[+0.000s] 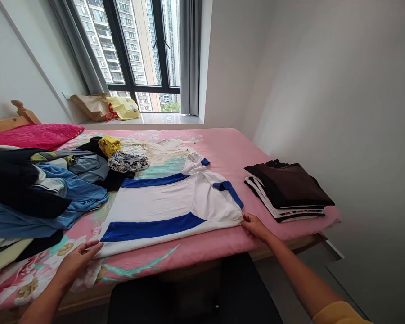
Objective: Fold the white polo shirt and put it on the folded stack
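A white T-shirt [158, 200] with blue side panels and blue sleeve trim lies spread flat across the bed, its hem toward the left. My left hand [79, 257] pinches the near corner of the hem between thumb and fingers. At the shirt's near right corner, by the shoulder, my right hand [254, 225] grips the fabric with closed fingers. The near edge of the shirt runs fairly straight between both hands. Its far sleeve and collar area look bunched and wrinkled.
A loose heap of clothes [84, 189] covers the bed's left side. On the right sits a stack of folded shirts [290, 186], a brown one on top. Behind are a pink pillow [37, 135], a paper bag [91, 107] and a yellow bag [124, 108] on the windowsill.
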The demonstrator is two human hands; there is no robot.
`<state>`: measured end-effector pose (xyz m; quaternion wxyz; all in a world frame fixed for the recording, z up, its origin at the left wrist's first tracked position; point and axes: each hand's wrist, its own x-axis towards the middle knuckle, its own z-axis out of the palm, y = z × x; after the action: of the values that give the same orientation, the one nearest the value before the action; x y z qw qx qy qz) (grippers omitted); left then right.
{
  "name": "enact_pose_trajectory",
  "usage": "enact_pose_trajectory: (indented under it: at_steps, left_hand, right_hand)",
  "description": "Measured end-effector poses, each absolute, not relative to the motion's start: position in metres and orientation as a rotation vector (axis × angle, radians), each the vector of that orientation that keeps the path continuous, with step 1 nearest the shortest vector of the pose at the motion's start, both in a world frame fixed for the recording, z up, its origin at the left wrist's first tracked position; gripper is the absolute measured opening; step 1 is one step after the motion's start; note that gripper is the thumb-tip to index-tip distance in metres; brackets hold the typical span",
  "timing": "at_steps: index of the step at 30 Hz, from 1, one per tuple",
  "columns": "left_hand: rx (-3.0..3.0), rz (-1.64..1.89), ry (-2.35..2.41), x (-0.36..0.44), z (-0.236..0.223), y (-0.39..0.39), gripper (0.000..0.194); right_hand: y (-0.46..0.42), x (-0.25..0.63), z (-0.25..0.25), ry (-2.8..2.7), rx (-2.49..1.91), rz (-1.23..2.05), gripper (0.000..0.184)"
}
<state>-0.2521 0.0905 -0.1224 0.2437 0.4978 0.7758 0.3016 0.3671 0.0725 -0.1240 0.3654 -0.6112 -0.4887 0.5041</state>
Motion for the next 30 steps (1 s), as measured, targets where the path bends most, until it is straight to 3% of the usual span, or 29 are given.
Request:
enact_pose_trajectory:
  at_steps: [8, 16, 22, 27, 30]
  left_hand:
    - [1.211, 0.924, 1.913, -0.235, -0.109, 0.084, 0.059]
    - [1.293, 1.053, 1.818, -0.225, -0.108, 0.08, 0.069]
    - [1.399, 0.887, 1.889, -0.226, -0.102, 0.091, 0.056]
    - [1.531, 1.079, 2.087, -0.226, -0.101, 0.099, 0.051]
    - [1.632, 0.886, 2.175, -0.226, -0.109, 0.096, 0.045]
  right_hand:
    - [0.071, 0.374, -0.149, -1.219, -1.605, 1.37, 0.048]
    - [0.068, 0.375, -0.159, -1.076, -1.581, 1.428, 0.05]
    - [0.072, 0.377, -0.158, -1.151, -1.608, 1.406, 0.043]
    - [0.079, 0.372, -0.153, -1.138, -1.613, 1.275, 0.038]
    - [0.078, 0.368, -0.153, -1.117, -1.647, 1.2, 0.038]
